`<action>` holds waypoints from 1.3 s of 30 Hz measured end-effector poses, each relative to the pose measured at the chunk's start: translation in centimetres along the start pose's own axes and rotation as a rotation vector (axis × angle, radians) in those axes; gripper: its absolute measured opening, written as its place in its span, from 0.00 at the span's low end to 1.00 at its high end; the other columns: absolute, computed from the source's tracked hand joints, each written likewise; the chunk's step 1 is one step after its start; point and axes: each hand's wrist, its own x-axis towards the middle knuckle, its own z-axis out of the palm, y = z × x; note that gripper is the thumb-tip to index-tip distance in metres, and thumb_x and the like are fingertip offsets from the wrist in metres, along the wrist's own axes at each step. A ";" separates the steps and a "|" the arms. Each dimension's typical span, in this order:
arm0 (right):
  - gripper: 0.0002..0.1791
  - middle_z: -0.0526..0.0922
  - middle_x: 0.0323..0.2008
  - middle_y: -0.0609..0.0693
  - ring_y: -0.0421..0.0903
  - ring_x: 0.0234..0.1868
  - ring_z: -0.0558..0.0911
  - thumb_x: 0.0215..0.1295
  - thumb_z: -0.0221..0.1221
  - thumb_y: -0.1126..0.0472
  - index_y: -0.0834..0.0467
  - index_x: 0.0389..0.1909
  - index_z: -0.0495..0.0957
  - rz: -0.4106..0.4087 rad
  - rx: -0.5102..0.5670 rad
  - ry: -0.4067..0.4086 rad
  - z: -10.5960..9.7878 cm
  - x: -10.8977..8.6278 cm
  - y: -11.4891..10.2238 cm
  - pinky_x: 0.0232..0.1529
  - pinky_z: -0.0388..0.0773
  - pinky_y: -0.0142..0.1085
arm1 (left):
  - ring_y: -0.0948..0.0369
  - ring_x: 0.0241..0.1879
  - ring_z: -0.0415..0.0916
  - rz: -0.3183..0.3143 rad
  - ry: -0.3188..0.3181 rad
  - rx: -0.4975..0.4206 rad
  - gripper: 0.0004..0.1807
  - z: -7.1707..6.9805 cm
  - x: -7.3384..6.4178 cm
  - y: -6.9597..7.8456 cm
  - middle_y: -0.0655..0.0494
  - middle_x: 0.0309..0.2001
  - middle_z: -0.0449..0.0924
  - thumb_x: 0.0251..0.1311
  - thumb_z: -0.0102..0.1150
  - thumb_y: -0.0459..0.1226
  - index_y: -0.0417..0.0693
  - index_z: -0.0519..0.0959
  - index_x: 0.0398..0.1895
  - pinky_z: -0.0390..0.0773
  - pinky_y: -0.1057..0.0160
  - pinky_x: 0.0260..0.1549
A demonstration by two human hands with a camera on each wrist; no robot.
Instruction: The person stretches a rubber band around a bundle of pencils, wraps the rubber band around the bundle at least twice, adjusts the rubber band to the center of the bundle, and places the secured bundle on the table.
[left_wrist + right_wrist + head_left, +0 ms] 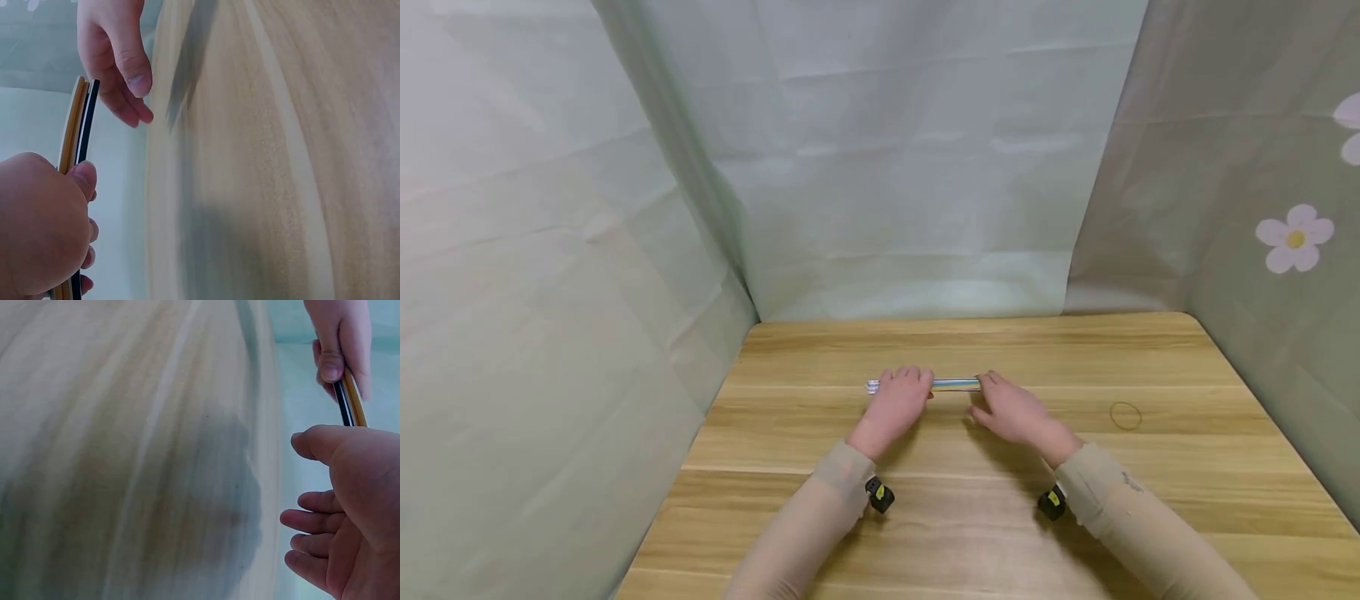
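Observation:
A bundle of slim, pencil-like sticks [956, 385] in yellow, blue, white and black lies crosswise between the hands, above the wooden table. My left hand [904, 395] grips it, thumb along one side and fingers curled round the other; its left end pokes out past the hand. In the left wrist view the sticks [78, 128] rise out of the left fist. At the bundle's right end is my right hand [1011, 408], its fingers loosely spread. In the right wrist view that hand's palm [359, 494] shows nothing held; whether a fingertip touches the sticks I cannot tell.
A thin rubber band [1125, 416] lies on the table [970, 542] to the right of the right hand. Pale fabric sheets [910, 183] hang behind the table and along both sides. Small black cameras [881, 497] are strapped to the wrists.

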 end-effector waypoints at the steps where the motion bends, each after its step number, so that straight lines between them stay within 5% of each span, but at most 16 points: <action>1: 0.38 0.68 0.72 0.76 0.70 0.71 0.73 0.78 0.62 0.50 0.76 0.73 0.65 -0.007 -0.001 -0.002 0.1 0.0 0.0 0.68 0.72 0.61 | 0.58 0.44 0.80 0.004 0.003 0.004 0.07 0.0 0.0 0.1 0.55 0.45 0.82 0.83 0.53 0.40 0.50 0.75 0.54 0.80 0.55 0.45; 8: 0.40 0.65 0.73 0.78 0.70 0.71 0.73 0.79 0.61 0.49 0.80 0.72 0.64 -0.001 0.013 -0.016 0.6 -0.1 -0.4 0.68 0.73 0.59 | 0.59 0.42 0.79 0.027 -0.002 0.032 0.07 0.1 -0.4 0.4 0.55 0.44 0.80 0.83 0.52 0.41 0.48 0.74 0.54 0.80 0.58 0.43; 19: 0.37 0.74 0.67 0.70 0.64 0.65 0.79 0.78 0.62 0.52 0.76 0.73 0.65 -0.022 0.050 0.017 0.9 -0.4 -0.2 0.66 0.76 0.56 | 0.59 0.40 0.79 0.032 0.011 -0.002 0.07 0.2 -0.5 0.5 0.55 0.42 0.81 0.82 0.55 0.42 0.48 0.74 0.52 0.80 0.57 0.42; 22: 0.37 0.72 0.70 0.72 0.68 0.71 0.73 0.79 0.62 0.53 0.76 0.74 0.64 -0.003 0.089 0.021 0.4 -1.0 0.5 0.70 0.70 0.60 | 0.58 0.41 0.79 0.031 0.008 -0.021 0.07 0.3 -0.6 0.4 0.55 0.42 0.81 0.82 0.53 0.42 0.49 0.74 0.52 0.79 0.57 0.42; 26: 0.36 0.68 0.73 0.75 0.72 0.75 0.67 0.79 0.61 0.55 0.76 0.74 0.63 0.033 0.099 0.040 -0.6 -2.3 2.2 0.73 0.65 0.63 | 0.57 0.44 0.78 0.018 -0.008 -0.050 0.09 0.6 -0.7 0.3 0.54 0.44 0.81 0.83 0.52 0.43 0.49 0.74 0.52 0.78 0.56 0.44; 30: 0.32 0.72 0.69 0.73 0.72 0.69 0.73 0.78 0.62 0.56 0.74 0.71 0.68 0.048 0.074 0.072 -1.6 -3.8 4.7 0.68 0.70 0.65 | 0.56 0.47 0.79 0.000 -0.021 -0.071 0.10 1.0 -0.9 0.1 0.53 0.46 0.81 0.84 0.51 0.44 0.49 0.75 0.53 0.78 0.54 0.46; 39: 0.17 0.83 0.58 0.65 0.67 0.57 0.83 0.74 0.66 0.62 0.64 0.59 0.82 -0.073 0.005 0.112 -4.7 -8.0 11.7 0.57 0.79 0.64 | 0.53 0.51 0.81 0.016 -0.034 -0.095 0.09 1.3 -1.5 0.2 0.50 0.48 0.83 0.85 0.48 0.42 0.47 0.74 0.53 0.79 0.48 0.55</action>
